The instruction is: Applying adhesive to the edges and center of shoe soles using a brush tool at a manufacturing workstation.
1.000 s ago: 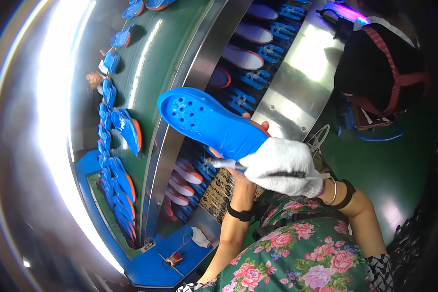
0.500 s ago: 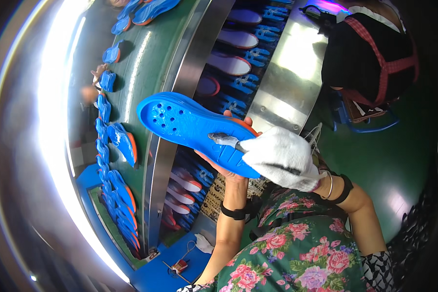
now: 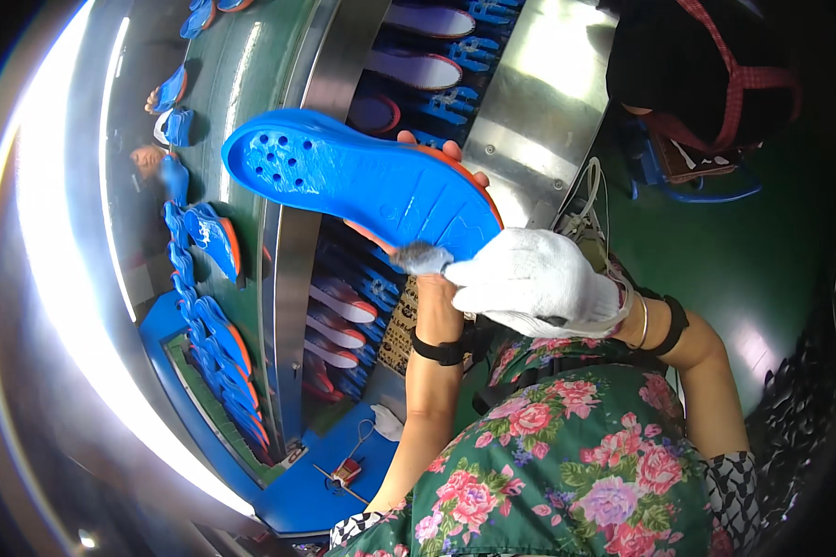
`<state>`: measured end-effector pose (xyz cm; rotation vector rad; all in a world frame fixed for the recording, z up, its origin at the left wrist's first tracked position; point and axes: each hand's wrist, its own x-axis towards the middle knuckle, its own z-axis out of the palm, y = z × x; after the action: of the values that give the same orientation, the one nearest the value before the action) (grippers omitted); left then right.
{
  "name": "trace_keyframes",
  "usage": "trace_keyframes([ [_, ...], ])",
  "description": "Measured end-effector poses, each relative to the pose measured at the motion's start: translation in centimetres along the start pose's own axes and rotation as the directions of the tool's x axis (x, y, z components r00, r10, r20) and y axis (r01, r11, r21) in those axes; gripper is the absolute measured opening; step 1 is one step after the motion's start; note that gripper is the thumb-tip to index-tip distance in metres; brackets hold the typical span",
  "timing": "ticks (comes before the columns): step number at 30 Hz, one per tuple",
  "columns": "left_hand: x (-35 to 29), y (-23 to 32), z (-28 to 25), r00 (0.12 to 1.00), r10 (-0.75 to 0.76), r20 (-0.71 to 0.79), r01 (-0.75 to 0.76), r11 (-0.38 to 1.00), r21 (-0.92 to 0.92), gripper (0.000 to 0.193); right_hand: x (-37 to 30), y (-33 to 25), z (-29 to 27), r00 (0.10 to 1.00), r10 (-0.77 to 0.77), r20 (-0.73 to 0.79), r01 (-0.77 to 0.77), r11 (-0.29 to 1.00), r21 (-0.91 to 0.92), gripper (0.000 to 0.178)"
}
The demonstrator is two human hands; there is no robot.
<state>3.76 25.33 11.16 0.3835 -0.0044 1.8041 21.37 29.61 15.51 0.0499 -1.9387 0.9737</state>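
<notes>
A blue shoe sole [image 3: 353, 176] with an orange rim is tilted up in front of me. Its inside faces me, showing several small round holes in the heel and a wet sheen there. My left hand [image 3: 450, 151] is bare and grips the sole from underneath; only fingertips past the far edge and part of the palm show. My right hand [image 3: 534, 278], in a white knit glove, is closed around a brush [image 3: 424, 258]. The dark bristles stand at the sole's near edge, over my left wrist; whether they touch the sole I cannot tell.
To the left runs a green conveyor belt [image 3: 215, 130] with blue soles [image 3: 215, 243] along it. Beyond its metal side rail [image 3: 293, 278], pale soles [image 3: 416, 67] and blue clips fill a lower rack. A person in a red-strapped apron [image 3: 734, 84] sits at upper right.
The brush has moved off the sole's inner face toward its near edge. My left hand has carried the sole up and slightly left. The whole view has shifted a little.
</notes>
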Motion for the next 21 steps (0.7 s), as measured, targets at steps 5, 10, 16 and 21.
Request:
trace_keyframes([
  [5, -0.7, 0.6, 0.3, 0.989, 0.107, -0.101, -0.099, 0.992, 0.076, 0.107, 0.5, 0.7, -1.4, 0.968, 0.228, -0.101, -0.212, 0.966, 0.146, 0.020],
  [10, -0.3, 0.7, 0.5, 0.995, 0.050, -0.089, -0.046, 0.998, 0.047, 0.111, -0.6, -0.4, -0.9, 0.998, 0.050, 0.043, -0.052, 0.997, 0.050, 0.017],
  [16, -1.0, 1.4, 0.0, 0.994, -0.060, -0.093, 0.068, 0.994, 0.085, 0.118, 0.3, 0.4, -2.0, 0.964, 0.267, 0.005, -0.264, 0.949, 0.171, 0.017],
  [21, -0.7, 1.2, 0.8, 0.979, -0.094, -0.183, 0.107, 0.992, 0.062, 0.126, -0.8, -0.9, -1.5, 0.978, 0.143, 0.153, -0.160, 0.981, 0.106, 0.019],
])
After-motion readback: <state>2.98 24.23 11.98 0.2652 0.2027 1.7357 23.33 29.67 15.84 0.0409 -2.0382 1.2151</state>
